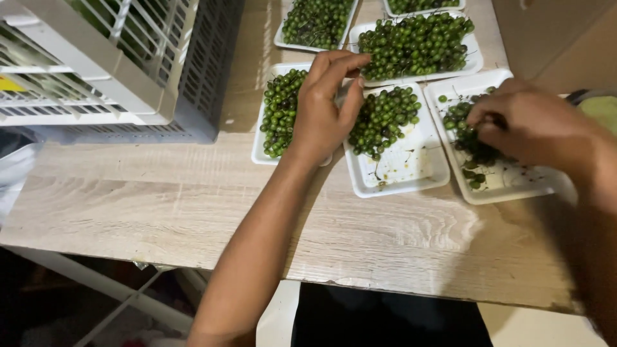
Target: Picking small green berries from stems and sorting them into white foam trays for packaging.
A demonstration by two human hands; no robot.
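Green berries (pixel 384 119), small and round and still on thin stalks, are lying heaped in white foam trays on a pale wooden table (pixel 193 205). In the head view the left hand (pixel 324 112) is reaching forward between two trays, its fingers (pixel 340 64) stretched out and drawn close together near the top of the middle tray (pixel 411 177); whether anything is pinched between them cannot be told. This tray is holding berries in its far half, while its near half is lying mostly bare with a few loose stalks and specks. Just beside it on the left, partly under the left wrist, the left tray (pixel 260 144) is carrying a dense strip of berries (pixel 279 112).

On the right, the right hand (pixel 530 125) is resting over the right tray (pixel 514 186), fingers curled down into a dark cluster of berries (pixel 472 144) and closing on them at the fingertips. A few single berries and bits of stalk are lying scattered on the bare white part of that tray.

Farther back, a fuller tray (pixel 475 61) is sitting heaped with berries, and two more trays are showing at the top edge, cut off by the frame. A grey slatted plastic crate (pixel 205 77) is standing on the table's far left, with a lighter white crate (pixel 96 64) lying tilted inside it. The two hands are working well apart, each over its own tray.
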